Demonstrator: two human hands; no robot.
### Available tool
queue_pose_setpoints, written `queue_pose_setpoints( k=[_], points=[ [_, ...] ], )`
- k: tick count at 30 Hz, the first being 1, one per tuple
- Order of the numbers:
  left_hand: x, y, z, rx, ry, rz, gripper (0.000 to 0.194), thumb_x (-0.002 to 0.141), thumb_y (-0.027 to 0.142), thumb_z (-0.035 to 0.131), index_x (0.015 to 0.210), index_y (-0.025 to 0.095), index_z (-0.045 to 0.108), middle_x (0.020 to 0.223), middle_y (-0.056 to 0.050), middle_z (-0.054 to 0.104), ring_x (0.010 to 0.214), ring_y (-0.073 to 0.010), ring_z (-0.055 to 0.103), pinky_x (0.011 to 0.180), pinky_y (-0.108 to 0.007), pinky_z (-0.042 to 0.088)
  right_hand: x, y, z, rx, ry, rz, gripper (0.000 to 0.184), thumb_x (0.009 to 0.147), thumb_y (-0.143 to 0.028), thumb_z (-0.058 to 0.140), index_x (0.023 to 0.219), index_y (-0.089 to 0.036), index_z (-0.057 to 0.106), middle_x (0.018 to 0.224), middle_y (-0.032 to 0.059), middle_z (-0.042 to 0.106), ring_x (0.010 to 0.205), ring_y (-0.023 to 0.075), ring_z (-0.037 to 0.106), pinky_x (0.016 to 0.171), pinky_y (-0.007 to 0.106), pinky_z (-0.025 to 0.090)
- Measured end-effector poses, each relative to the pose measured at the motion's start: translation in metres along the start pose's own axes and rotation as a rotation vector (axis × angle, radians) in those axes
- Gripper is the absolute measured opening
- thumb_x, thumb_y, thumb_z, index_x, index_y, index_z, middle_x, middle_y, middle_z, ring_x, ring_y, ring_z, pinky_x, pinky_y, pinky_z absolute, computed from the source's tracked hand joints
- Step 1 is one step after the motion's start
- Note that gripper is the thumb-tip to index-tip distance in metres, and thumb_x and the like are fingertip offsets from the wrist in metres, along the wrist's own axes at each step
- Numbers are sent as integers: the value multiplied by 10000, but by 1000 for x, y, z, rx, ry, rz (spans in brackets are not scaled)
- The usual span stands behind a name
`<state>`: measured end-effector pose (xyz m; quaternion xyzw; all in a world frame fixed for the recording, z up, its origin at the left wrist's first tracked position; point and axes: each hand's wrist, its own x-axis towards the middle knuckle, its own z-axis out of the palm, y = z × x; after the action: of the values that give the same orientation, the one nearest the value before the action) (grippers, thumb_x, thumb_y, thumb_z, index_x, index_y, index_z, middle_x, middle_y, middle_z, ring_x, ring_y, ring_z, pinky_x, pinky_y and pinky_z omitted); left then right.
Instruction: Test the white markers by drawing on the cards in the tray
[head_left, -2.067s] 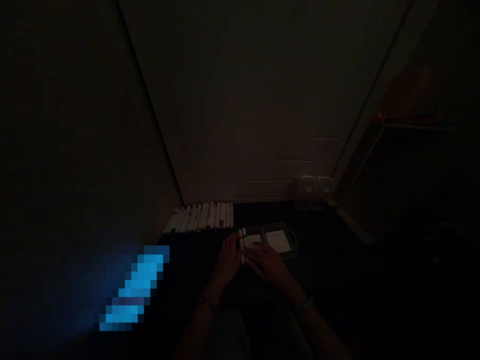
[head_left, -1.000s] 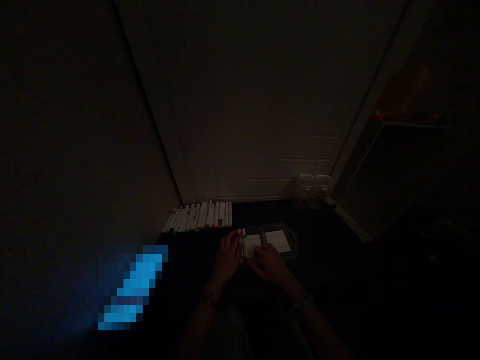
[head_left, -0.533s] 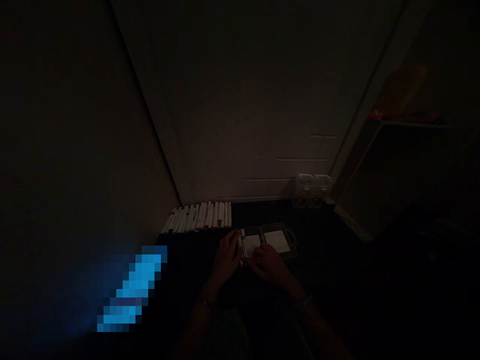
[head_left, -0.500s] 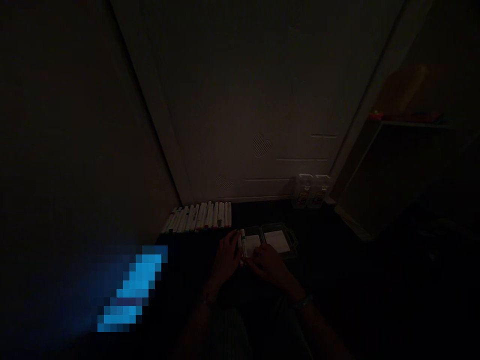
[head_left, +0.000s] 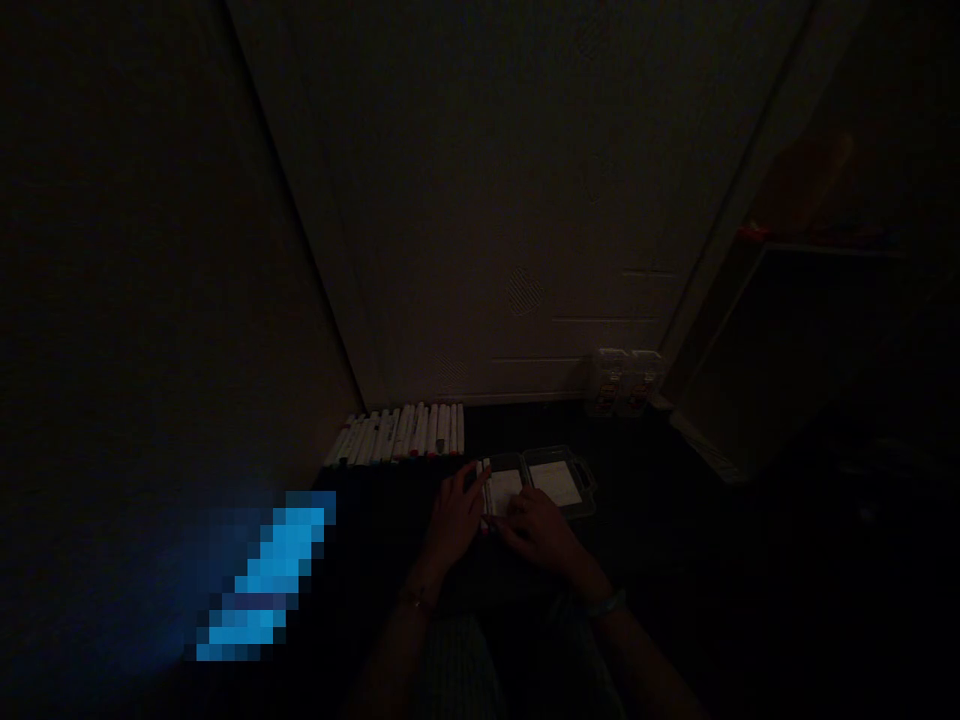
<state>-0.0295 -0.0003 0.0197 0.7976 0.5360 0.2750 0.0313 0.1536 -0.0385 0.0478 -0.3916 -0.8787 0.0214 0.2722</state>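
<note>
My left hand (head_left: pixel 454 515) rests its fingertips on a pair of slim white markers (head_left: pixel 486 490), fingers bent, while my right hand (head_left: pixel 538 530), partly curled, reaches toward their near ends; in the dim light I cannot tell whether either hand is closed on them. The two markers stand side by side at the left edge of an open clear plastic case (head_left: pixel 587 480), its lid laid back to the right on a dark surface (head_left: pixel 525 425). A white sheet (head_left: pixel 504 484) shows in the base, partly behind my right hand, and another sheet (head_left: pixel 553 483) lies in the lid. Beyond my left hand, a row of white markers (head_left: pixel 397 435) lines the foot of the pale wall (head_left: pixel 450 230); two clear containers (head_left: pixel 626 383) stand upright near the far right corner. A pixelated blue glow (head_left: pixel 274 565) lights the left.
</note>
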Motion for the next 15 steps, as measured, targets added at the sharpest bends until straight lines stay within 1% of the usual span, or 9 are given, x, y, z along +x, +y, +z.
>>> queue_pose_setpoints(
  k=[5,8,15],
  points=[
    [0,0,-1,-1,-7,9,471,874,223,333,1320,374,320,1332,1,374,1179,-202,347,984,-419,353,-1,1,2,1,5,4,251,895,-330,447,847,-250,680,768,28,556,820,162,465,747,298,350],
    [1,0,-1,-9,-12,-1,456,875,238,337,1312,372,339,1329,-1,379,1188,-206,339,982,-420,356,-1,1,3,-7,4,14,248,894,-325,448,845,-252,679,774,28,555,819,160,465,756,298,346],
    [1,0,0,-9,-7,-9,455,867,226,356,1300,367,362,1321,-1,391,1168,-202,359,983,-423,356,-1,0,1,0,-2,4,235,893,-322,452,901,-259,678,803,29,558,826,159,468,759,294,341]
  ],
)
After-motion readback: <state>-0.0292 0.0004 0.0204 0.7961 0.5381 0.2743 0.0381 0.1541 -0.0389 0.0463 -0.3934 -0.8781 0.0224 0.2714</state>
